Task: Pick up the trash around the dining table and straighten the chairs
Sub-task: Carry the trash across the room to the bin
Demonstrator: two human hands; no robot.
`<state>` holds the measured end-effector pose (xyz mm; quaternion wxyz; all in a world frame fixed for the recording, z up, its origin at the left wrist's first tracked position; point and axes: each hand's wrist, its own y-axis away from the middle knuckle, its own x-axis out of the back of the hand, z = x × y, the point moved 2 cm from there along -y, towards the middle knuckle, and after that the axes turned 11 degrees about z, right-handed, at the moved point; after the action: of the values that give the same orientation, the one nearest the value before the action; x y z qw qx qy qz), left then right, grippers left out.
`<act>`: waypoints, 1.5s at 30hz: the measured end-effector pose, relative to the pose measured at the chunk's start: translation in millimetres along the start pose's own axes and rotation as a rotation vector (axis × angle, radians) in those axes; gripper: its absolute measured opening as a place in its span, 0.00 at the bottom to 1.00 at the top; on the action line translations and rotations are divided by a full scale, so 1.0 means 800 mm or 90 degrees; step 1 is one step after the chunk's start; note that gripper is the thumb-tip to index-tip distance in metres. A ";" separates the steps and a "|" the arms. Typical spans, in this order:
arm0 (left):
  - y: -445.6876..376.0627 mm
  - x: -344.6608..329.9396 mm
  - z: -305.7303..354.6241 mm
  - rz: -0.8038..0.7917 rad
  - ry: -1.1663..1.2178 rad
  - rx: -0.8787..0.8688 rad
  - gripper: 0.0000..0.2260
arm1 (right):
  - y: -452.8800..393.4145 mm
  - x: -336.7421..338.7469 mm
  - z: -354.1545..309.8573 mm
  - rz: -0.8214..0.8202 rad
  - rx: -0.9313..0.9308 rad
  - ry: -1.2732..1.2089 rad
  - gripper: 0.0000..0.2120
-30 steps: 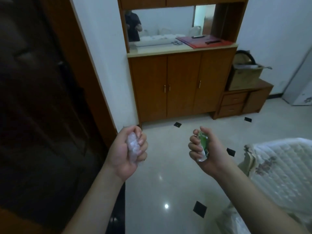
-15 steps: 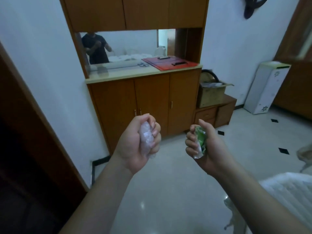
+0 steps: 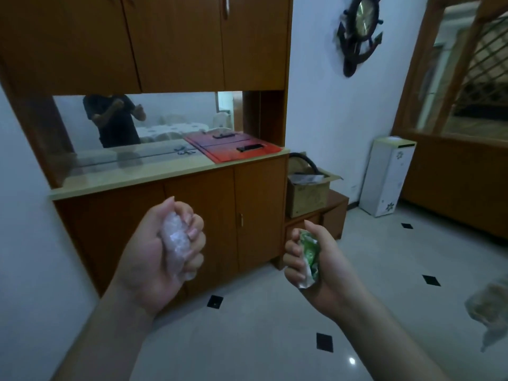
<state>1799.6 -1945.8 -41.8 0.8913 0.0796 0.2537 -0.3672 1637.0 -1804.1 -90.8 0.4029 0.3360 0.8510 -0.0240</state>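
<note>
step: carrying collected trash, disposal pending | left hand clenches crumpled clear plastic wrapper | right hand grips crumpled green-white wrapper | next: find bin; none visible | 2 hands full

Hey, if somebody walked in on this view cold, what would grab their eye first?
Probably the two raised fists in the foreground: the left hand grips a crumpled clear plastic wad, and the right hand grips a scrunched green and white wrapper. Behind them stands a wooden sideboard with a red tray on its counter, and a ship's-wheel clock hangs on the wall at upper right.
</note>
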 end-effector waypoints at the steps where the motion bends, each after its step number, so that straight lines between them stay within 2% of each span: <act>1: -0.020 0.003 -0.001 0.000 0.006 0.003 0.17 | -0.018 -0.002 -0.005 0.008 -0.003 -0.021 0.14; 5: -0.103 0.014 -0.012 -0.005 0.036 0.020 0.16 | -0.096 -0.015 -0.024 0.045 0.001 -0.093 0.13; 10: -0.214 0.014 -0.025 -0.012 0.036 0.047 0.12 | -0.175 -0.032 -0.061 0.098 0.046 -0.036 0.12; 14: -0.298 -0.020 -0.054 -0.070 0.027 0.100 0.13 | -0.210 -0.009 -0.105 0.156 0.120 -0.070 0.12; 22: -0.402 -0.178 -0.157 -0.239 0.076 0.258 0.09 | -0.237 0.103 -0.209 0.305 0.276 -0.148 0.09; 28: -0.439 -0.328 -0.257 -0.308 0.007 0.336 0.08 | -0.232 0.207 -0.303 0.401 0.358 -0.231 0.09; 33: -0.471 -0.446 -0.322 -0.316 -0.103 0.348 0.10 | -0.237 0.269 -0.390 0.411 0.413 -0.263 0.09; 39: -0.520 -0.549 -0.371 -0.399 -0.030 0.379 0.09 | -0.260 0.330 -0.468 0.420 0.478 -0.288 0.10; 45: -0.612 -0.620 -0.434 -0.411 0.021 0.396 0.07 | -0.309 0.394 -0.563 0.448 0.537 -0.273 0.09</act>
<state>1024.3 -1878.1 -65.0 0.6605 0.2665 0.1574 -0.6840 1047.8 -1680.6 -65.2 0.3814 0.7171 0.5045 -0.2929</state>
